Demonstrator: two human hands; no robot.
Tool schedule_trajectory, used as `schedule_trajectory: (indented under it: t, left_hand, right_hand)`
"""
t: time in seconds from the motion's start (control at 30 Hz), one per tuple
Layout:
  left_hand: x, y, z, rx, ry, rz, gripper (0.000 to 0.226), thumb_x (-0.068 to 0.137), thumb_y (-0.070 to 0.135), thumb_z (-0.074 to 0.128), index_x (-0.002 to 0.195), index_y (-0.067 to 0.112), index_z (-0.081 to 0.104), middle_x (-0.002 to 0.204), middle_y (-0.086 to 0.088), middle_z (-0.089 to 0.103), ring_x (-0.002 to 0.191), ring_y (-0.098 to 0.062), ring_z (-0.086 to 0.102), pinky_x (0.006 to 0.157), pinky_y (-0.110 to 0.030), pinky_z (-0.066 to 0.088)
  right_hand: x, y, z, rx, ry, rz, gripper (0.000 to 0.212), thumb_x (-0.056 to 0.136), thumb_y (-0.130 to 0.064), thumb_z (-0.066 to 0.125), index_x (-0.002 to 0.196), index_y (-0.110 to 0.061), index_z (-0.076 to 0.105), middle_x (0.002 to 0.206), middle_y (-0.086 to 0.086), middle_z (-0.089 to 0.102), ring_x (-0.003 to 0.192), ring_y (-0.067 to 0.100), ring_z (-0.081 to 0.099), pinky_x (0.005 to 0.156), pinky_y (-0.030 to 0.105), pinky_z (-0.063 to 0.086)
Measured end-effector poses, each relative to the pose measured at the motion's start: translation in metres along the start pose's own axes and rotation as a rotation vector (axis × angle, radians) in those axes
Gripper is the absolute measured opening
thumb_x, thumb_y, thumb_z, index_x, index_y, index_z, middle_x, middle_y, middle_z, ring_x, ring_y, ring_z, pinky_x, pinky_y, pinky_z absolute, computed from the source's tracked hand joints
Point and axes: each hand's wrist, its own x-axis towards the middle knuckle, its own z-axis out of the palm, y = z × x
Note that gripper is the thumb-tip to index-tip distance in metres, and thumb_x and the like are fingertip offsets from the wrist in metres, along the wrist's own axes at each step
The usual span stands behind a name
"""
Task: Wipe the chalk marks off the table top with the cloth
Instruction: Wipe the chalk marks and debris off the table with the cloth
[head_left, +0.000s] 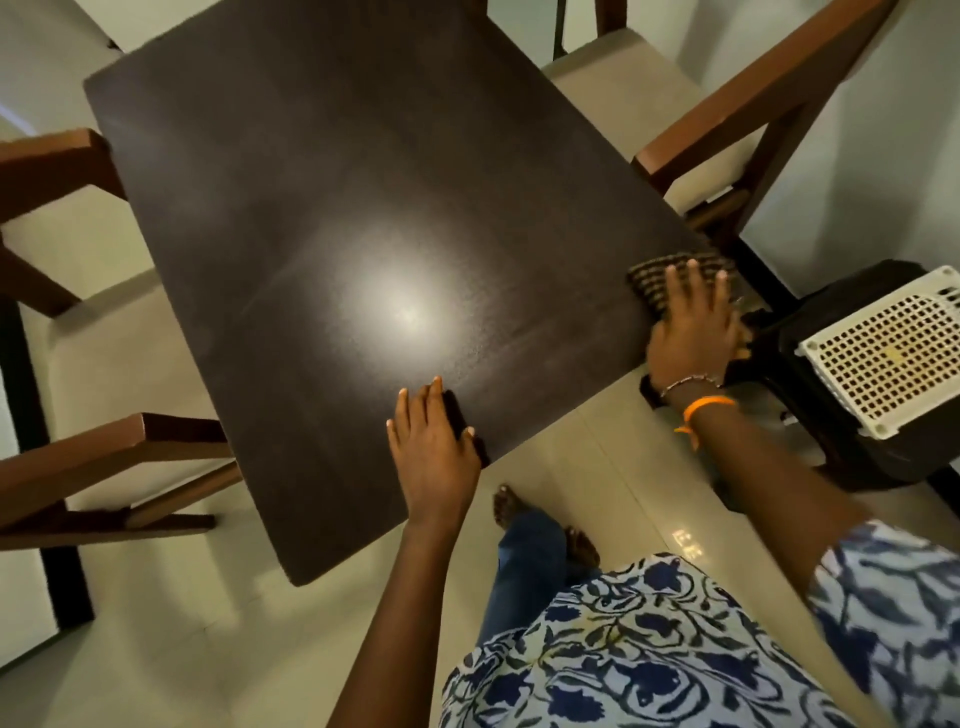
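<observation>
The dark table (337, 218) is showing faint haze — right hand (693, 332) is pressing flat on the cloth (649, 278), grip open; left hand (434, 457), flat and empty, is bracing the edge — long overlapping strokes would be serving best.

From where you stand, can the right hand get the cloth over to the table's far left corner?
Probably not without stepping round. The right hand presses the cloth at the near right edge; the far left corner lies across the whole table top, though nothing on it blocks the way.
</observation>
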Motion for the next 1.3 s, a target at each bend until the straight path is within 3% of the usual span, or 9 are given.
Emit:
schedule_trajectory:
  t: [0.2, 0.37, 0.5, 0.63, 0.8, 0.9, 1.0, 1.13, 1.3]
  left_hand:
    - [0.023, -0.009, -0.010, -0.040, 0.058, -0.054, 0.059, 0.089, 0.006, 0.049, 0.144, 0.015, 0.030, 0.147, -0.007, 0.038, 0.144, -0.026, 0.018, 0.119, -0.045, 0.015]
    - [0.049, -0.003, -0.015, -0.054, 0.069, -0.018, 0.056, 0.088, 0.003, 0.046, 0.141, 0.014, 0.035, 0.144, -0.008, 0.043, 0.141, -0.027, 0.023, 0.117, -0.045, 0.021]
    - [0.067, 0.006, -0.014, -0.074, 0.059, 0.005, 0.059, 0.086, 0.000, 0.049, 0.142, 0.012, 0.034, 0.140, -0.009, 0.045, 0.138, -0.027, 0.028, 0.115, -0.046, 0.027]
    - [0.070, 0.009, -0.013, -0.076, 0.049, 0.022, 0.060, 0.088, 0.001, 0.050, 0.144, 0.013, 0.031, 0.145, -0.007, 0.040, 0.141, -0.025, 0.024, 0.118, -0.045, 0.021]
    - [0.066, 0.003, -0.014, -0.064, 0.043, -0.001, 0.058, 0.090, 0.003, 0.046, 0.144, 0.015, 0.029, 0.146, -0.006, 0.040, 0.145, -0.026, 0.014, 0.120, -0.044, 0.014]
    - [0.064, 0.001, -0.017, -0.086, 0.048, -0.035, 0.060, 0.088, -0.001, 0.044, 0.144, 0.014, 0.030, 0.144, -0.009, 0.043, 0.145, -0.027, 0.013, 0.119, -0.048, 0.013]
    - [0.066, 0.004, -0.017, -0.094, 0.047, -0.051, 0.060, 0.086, -0.004, 0.041, 0.143, 0.012, 0.033, 0.141, -0.013, 0.046, 0.144, -0.029, 0.014, 0.118, -0.050, 0.014]
    - [0.074, -0.002, -0.013, -0.049, 0.102, -0.198, 0.057, 0.085, 0.000, 0.044, 0.141, 0.009, 0.038, 0.134, -0.019, 0.049, 0.137, -0.035, 0.028, 0.116, -0.049, 0.019]
    - [0.077, 0.018, -0.004, -0.039, 0.074, -0.163, 0.056, 0.088, 0.003, 0.048, 0.141, 0.011, 0.036, 0.140, -0.013, 0.044, 0.138, -0.031, 0.025, 0.117, -0.051, 0.019]
  right_hand:
    - [-0.101, -0.115, 0.047, -0.020, -0.166, -0.465, 0.068, 0.068, -0.023, 0.051, 0.135, -0.022, 0.047, 0.143, 0.003, 0.047, 0.132, 0.033, 0.042, 0.093, 0.049, 0.045]
    - [-0.081, -0.109, 0.043, -0.067, -0.283, -0.832, 0.067, 0.071, -0.027, 0.034, 0.137, -0.026, 0.043, 0.146, -0.001, 0.043, 0.135, 0.027, 0.038, 0.097, 0.043, 0.042]
    - [-0.002, -0.056, 0.020, -0.026, -0.199, -0.539, 0.070, 0.071, -0.025, 0.032, 0.141, -0.024, 0.038, 0.150, 0.003, 0.037, 0.139, 0.032, 0.030, 0.101, 0.051, 0.040]
    - [0.065, -0.014, -0.001, -0.013, -0.138, -0.212, 0.063, 0.088, -0.015, 0.046, 0.146, -0.025, 0.024, 0.157, 0.002, 0.020, 0.145, 0.030, 0.008, 0.112, 0.055, 0.021]
    - [0.068, -0.033, -0.002, 0.006, -0.091, 0.028, 0.062, 0.091, -0.018, 0.045, 0.147, -0.025, 0.020, 0.158, 0.000, 0.014, 0.145, 0.028, 0.004, 0.113, 0.055, 0.014]
    - [0.031, -0.078, 0.014, -0.064, -0.121, -0.080, 0.068, 0.087, -0.020, 0.051, 0.147, -0.023, 0.021, 0.158, 0.003, 0.016, 0.145, 0.032, 0.008, 0.110, 0.056, 0.018]
    - [-0.019, -0.132, 0.041, -0.028, -0.208, -0.432, 0.070, 0.072, -0.023, 0.057, 0.140, -0.023, 0.040, 0.149, 0.004, 0.037, 0.137, 0.034, 0.032, 0.097, 0.054, 0.039]
    - [-0.032, -0.153, 0.049, -0.060, -0.327, -0.781, 0.066, 0.072, -0.032, 0.039, 0.138, -0.028, 0.040, 0.147, -0.002, 0.041, 0.137, 0.026, 0.036, 0.094, 0.041, 0.044]
    - [0.037, -0.102, 0.029, -0.100, -0.255, -0.737, 0.068, 0.072, -0.026, 0.034, 0.140, -0.027, 0.038, 0.149, -0.001, 0.037, 0.138, 0.027, 0.033, 0.095, 0.042, 0.043]
